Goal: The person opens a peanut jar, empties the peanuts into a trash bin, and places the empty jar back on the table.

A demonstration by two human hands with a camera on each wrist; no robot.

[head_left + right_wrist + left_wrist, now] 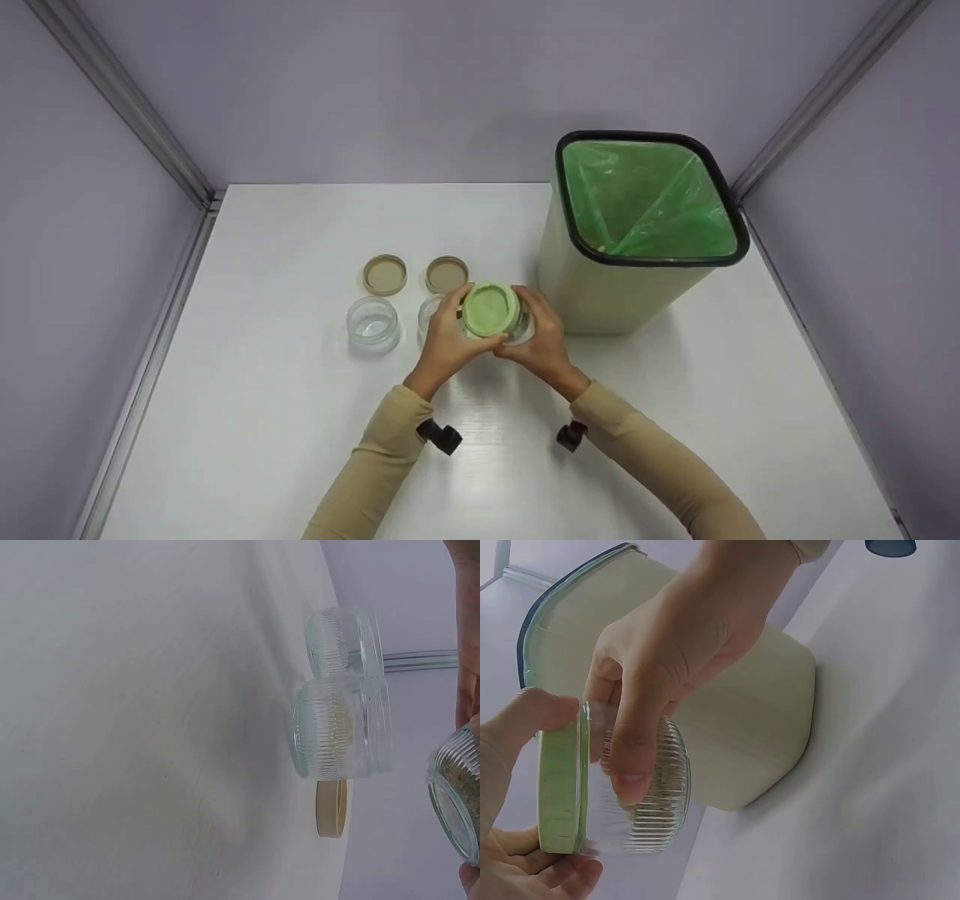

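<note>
Two hands meet over one small jar, but the largest thing here is the white tabletop (285,450), walled in by pale lilac panels (90,247). Next in size, the cream rectangular waste bin with a black rim and green plastic liner (600,292) stands at the right rear of the table, just beside the hands. The left hand (444,341) curls its thumb and fingers round the round pale green lid (489,309), gripping its edge. The right hand (541,337) wraps the ribbed clear glass jar (656,799) under that lid, fingers curled round its wall, held above the table in front of the bin; the right wrist view shows some brownish stuff inside it. Just left of the hands an open ribbed glass jar with a little tan matter in it (341,727) stands on the table, partly hidden in the head view. Further left stands an empty open glass jar (372,324). Behind these lie two round tan lids (385,274), side by side and apart from each other.
</note>
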